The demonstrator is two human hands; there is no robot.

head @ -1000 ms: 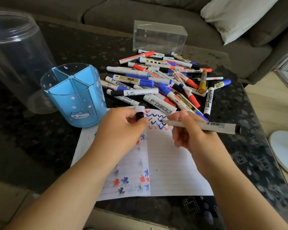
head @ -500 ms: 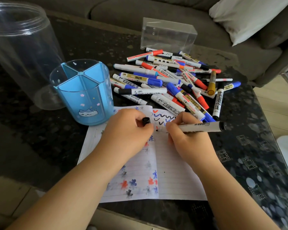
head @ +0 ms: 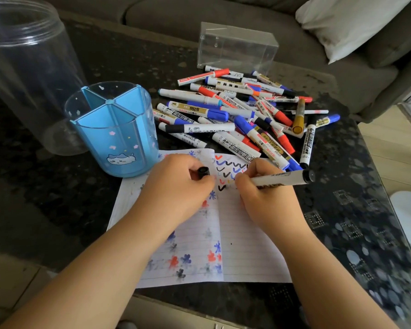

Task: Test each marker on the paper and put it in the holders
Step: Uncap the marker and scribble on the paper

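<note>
Two hands work over lined paper lying on a dark counter. Right hand: its grip pinches a white marker near the tip end, barrel slanting right, black end cap raised, tip hidden behind the fingers at the paper's far edge. Left hand: its grip is curled round a black cap, open end facing right, the hand resting on the paper's left page. Between the two hands, rows of red, blue and black check marks cover the far part of the paper, with a black one nearest the marker tip. Blue, red and grey flower-like blots fill the near part of the left page. Far of the paper lies a pile of markers, white-bodied with blue, red, black and gold ends, some touching the paper's far edge. Left of the pile stands a blue holder divided into wedge compartments, just beside the paper's far-left corner. A tall clear jar stands left of it. A clear box stands beyond the pile. Far right, a white cushion rests on a grey sofa.
</note>
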